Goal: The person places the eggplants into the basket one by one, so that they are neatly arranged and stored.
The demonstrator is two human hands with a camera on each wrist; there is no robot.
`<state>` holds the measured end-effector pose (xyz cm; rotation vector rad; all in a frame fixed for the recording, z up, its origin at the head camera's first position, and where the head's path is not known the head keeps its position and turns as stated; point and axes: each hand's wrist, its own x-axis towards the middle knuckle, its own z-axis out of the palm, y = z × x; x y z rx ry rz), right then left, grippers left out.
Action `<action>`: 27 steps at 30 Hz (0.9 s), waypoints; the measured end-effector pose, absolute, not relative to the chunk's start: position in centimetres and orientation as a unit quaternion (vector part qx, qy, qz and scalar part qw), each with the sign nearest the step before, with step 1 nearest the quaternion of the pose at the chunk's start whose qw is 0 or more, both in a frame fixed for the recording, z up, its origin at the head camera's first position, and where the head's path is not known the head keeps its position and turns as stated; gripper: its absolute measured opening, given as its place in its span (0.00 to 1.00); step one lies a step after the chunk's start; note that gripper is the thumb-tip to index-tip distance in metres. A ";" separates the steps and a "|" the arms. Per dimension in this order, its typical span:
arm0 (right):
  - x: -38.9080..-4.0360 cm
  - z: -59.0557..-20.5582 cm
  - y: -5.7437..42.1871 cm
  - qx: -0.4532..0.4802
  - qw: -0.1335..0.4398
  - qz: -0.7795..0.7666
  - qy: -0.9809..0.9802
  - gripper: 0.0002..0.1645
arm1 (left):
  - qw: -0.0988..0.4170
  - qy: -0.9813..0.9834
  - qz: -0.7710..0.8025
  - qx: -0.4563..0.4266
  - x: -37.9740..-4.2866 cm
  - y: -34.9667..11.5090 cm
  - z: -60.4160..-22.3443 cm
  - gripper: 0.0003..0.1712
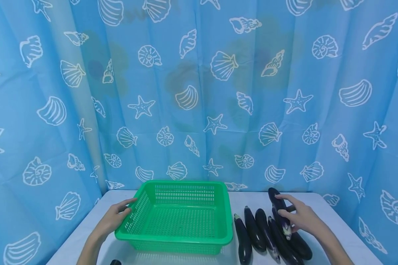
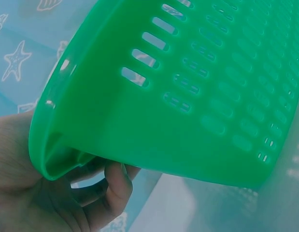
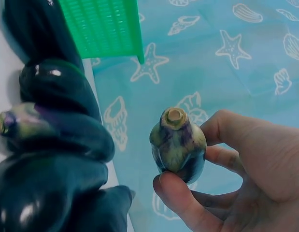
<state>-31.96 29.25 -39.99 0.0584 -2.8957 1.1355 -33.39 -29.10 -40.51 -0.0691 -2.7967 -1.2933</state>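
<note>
My left hand is at the left side of a green plastic basket, its fingers curled at the rim. In the left wrist view, fingers bend in beneath the rim, and the rim hides part of the hand. My right hand pinches a dark purple eggplant between thumb and fingers. This eggplant is held over several others lying side by side, its pale stem end pointing toward me. In the right wrist view, the lying eggplants show to the left of the held one.
A white table bears the basket, with the eggplants to its right. Behind hangs a blue curtain printed with white shells and starfish. A small black object shows at the bottom edge, left of the basket.
</note>
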 end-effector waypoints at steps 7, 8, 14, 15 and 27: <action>-32.1 -39.7 28.2 0.037 0.027 0.370 -0.928 0.34 | 0.031 -0.906 -0.421 -0.026 -33.4 -29.1 -40.5 0.26; -32.1 -39.7 28.0 0.039 0.028 0.374 -0.926 0.34 | 0.030 -0.906 -0.421 -0.026 -33.4 -29.1 -40.5 0.25; -32.0 -39.0 26.8 0.053 0.028 0.388 -0.920 0.35 | 0.029 -0.906 -0.423 -0.024 -33.3 -29.1 -40.5 0.26; -32.0 -38.9 26.6 0.056 0.028 0.389 -0.919 0.35 | 0.030 -0.905 -0.423 -0.023 -33.3 -29.1 -40.5 0.26; -32.1 -37.9 24.3 0.090 0.031 0.400 -0.912 0.32 | 0.026 -0.905 -0.424 -0.018 -33.4 -29.1 -40.6 0.26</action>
